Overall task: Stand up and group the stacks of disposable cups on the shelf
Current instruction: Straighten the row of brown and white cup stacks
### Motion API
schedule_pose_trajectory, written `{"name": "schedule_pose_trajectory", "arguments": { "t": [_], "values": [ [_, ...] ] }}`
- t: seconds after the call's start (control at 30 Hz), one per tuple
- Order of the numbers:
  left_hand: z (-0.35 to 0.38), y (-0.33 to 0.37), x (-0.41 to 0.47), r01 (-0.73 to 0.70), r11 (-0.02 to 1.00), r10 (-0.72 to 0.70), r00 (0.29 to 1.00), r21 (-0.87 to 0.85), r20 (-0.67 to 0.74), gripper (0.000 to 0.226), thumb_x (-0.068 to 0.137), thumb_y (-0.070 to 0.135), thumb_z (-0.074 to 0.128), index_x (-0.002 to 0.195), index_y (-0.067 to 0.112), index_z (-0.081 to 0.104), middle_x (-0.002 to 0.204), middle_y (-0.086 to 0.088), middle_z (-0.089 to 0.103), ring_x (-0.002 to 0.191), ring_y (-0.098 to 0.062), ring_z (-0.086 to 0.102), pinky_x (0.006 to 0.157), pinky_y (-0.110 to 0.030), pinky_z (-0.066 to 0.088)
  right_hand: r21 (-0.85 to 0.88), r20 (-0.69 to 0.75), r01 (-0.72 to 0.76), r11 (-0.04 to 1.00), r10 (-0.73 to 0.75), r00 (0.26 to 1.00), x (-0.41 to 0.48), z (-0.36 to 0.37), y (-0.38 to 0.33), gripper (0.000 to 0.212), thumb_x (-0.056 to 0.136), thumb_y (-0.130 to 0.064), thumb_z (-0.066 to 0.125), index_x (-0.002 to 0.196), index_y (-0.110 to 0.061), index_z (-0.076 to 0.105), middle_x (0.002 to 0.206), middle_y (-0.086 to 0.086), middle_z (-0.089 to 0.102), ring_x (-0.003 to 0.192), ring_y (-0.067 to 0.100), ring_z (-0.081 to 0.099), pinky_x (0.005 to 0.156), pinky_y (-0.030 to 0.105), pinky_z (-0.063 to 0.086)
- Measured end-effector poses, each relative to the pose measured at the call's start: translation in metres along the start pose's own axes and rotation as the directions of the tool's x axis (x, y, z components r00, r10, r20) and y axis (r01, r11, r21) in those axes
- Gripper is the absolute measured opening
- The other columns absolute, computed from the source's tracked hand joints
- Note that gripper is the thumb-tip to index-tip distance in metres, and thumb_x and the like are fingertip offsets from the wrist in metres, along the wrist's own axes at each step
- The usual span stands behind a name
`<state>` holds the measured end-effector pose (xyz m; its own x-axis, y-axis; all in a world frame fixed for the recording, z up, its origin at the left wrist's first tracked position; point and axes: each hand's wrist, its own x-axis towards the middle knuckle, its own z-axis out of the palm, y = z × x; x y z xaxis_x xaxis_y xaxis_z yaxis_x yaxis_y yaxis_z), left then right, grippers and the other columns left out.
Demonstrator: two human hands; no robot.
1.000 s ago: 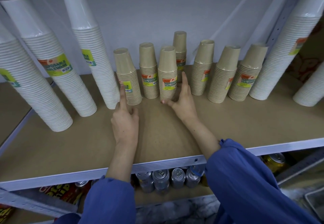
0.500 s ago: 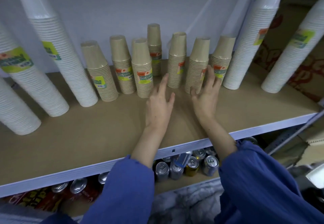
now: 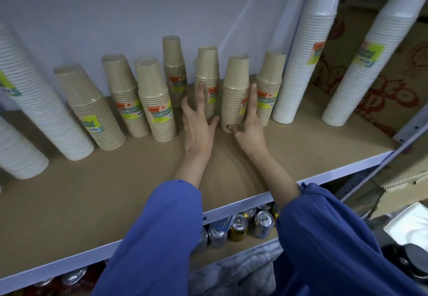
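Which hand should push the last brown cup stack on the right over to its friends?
Probably the right hand. Its fingers already lie between the second brown stack from the right and the rightmost brown stack, right beside it. The left hand sits farther left, against another brown stack.

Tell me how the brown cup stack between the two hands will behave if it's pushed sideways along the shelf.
The brown cup stack is tall on a narrow base, so a high push would probably tip it; the right hand sits low. It looks light, likely sliding easily on the smooth shelf. Its glossy wrap may feel slippery.
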<state>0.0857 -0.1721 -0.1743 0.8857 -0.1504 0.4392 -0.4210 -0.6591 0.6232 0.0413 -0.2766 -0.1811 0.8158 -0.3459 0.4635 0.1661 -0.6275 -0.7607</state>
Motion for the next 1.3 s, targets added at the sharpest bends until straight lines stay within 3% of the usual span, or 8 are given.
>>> {"name": "schedule_pose_trajectory", "arguments": {
  "t": [0.1, 0.4, 0.6, 0.7, 0.8, 0.97, 1.17, 1.3],
  "values": [
    [0.003, 0.000, 0.006, 0.016, 1.000, -0.016, 1.000, -0.012, -0.017, 0.087, 0.082, 0.016, 0.064, 0.144, 0.021, 0.004, 0.141, -0.026, 0.022, 0.124, -0.039, 0.040, 0.104, -0.042, 0.034, -0.023, -0.004, 0.006, 1.000, -0.007, 1.000, 0.000, 0.001, 0.002, 0.098, 0.076, 0.002, 0.060, 0.141, -0.028, -0.007, 0.151, 0.006, 0.024, 0.129, 0.023, 0.041, 0.093, 0.018, 0.032],
    [0.006, -0.005, 0.010, -0.006, 0.998, 0.003, 0.999, -0.069, -0.040, 0.088, 0.080, -0.002, 0.060, 0.144, 0.019, 0.005, 0.135, -0.025, 0.031, 0.118, -0.038, 0.046, 0.101, -0.044, 0.037, -0.064, -0.067, -0.022, 0.998, 0.018, 0.998, -0.002, 0.000, 0.000, 0.104, 0.071, 0.001, 0.069, 0.140, -0.034, -0.001, 0.143, 0.013, 0.036, 0.126, 0.025, 0.040, 0.096, 0.031, 0.036],
    [0.002, -0.012, 0.009, 0.003, 0.996, -0.001, 1.000, -0.090, 0.015, 0.091, 0.080, -0.011, 0.051, 0.144, 0.019, -0.006, 0.145, -0.022, 0.023, 0.113, -0.039, 0.050, 0.092, -0.046, 0.044, -0.017, -0.045, 0.002, 1.000, -0.003, 0.999, -0.003, -0.001, -0.001, 0.103, 0.070, 0.004, 0.067, 0.138, -0.031, -0.002, 0.151, 0.009, 0.022, 0.133, 0.025, 0.033, 0.101, 0.034, 0.036],
    [0.002, -0.012, 0.009, -0.005, 0.992, 0.009, 0.999, -0.122, 0.038, 0.089, 0.080, -0.009, 0.050, 0.144, 0.017, -0.007, 0.148, -0.021, 0.020, 0.119, -0.040, 0.045, 0.093, -0.046, 0.042, 0.008, 0.004, -0.030, 1.000, 0.030, 1.000, -0.001, -0.001, 0.002, 0.105, 0.071, 0.007, 0.062, 0.140, -0.026, -0.008, 0.153, 0.008, 0.017, 0.136, 0.025, 0.030, 0.107, 0.034, 0.032],
    [0.003, -0.011, 0.011, 0.023, 0.991, -0.017, 0.999, -0.131, 0.046, 0.092, 0.081, 0.004, 0.061, 0.144, 0.017, -0.004, 0.147, -0.023, 0.019, 0.127, -0.039, 0.037, 0.103, -0.046, 0.034, -0.012, 0.020, -0.056, 0.998, 0.056, 0.998, -0.001, 0.000, 0.004, 0.103, 0.073, 0.008, 0.060, 0.139, -0.030, -0.010, 0.151, 0.007, 0.026, 0.129, 0.026, 0.041, 0.095, 0.023, 0.034],
    [0.003, -0.011, 0.015, 0.055, 0.997, -0.056, 0.998, -0.050, -0.011, 0.092, 0.079, 0.004, 0.064, 0.144, 0.019, 0.000, 0.137, -0.027, 0.028, 0.126, -0.039, 0.037, 0.107, -0.043, 0.029, -0.043, 0.006, -0.054, 0.998, 0.054, 0.999, -0.002, -0.001, 0.000, 0.104, 0.072, 0.004, 0.065, 0.139, -0.034, -0.005, 0.148, 0.006, 0.033, 0.121, 0.028, 0.049, 0.095, 0.038, 0.044],
    [0.003, -0.013, 0.015, 0.034, 0.998, -0.032, 0.999, -0.055, 0.026, 0.090, 0.081, -0.002, 0.059, 0.144, 0.018, -0.003, 0.136, -0.026, 0.030, 0.124, -0.040, 0.040, 0.105, -0.044, 0.032, -0.074, -0.012, -0.072, 0.995, 0.072, 0.997, -0.005, -0.001, -0.005, 0.106, 0.072, -0.003, 0.069, 0.137, -0.040, -0.006, 0.144, 0.004, 0.039, 0.113, 0.027, 0.055, 0.091, 0.039, 0.046],
    [0.004, -0.013, 0.014, 0.029, 0.999, -0.027, 0.998, -0.046, 0.050, 0.090, 0.082, -0.002, 0.056, 0.144, 0.018, -0.005, 0.136, -0.025, 0.030, 0.121, -0.040, 0.043, 0.100, -0.047, 0.036, -0.151, -0.022, -0.071, 0.986, 0.068, 0.997, -0.004, 0.002, -0.008, 0.102, 0.071, -0.007, 0.072, 0.143, -0.029, 0.003, 0.138, 0.013, 0.044, 0.113, 0.031, 0.054, 0.086, 0.041, 0.045]
  ]
}}
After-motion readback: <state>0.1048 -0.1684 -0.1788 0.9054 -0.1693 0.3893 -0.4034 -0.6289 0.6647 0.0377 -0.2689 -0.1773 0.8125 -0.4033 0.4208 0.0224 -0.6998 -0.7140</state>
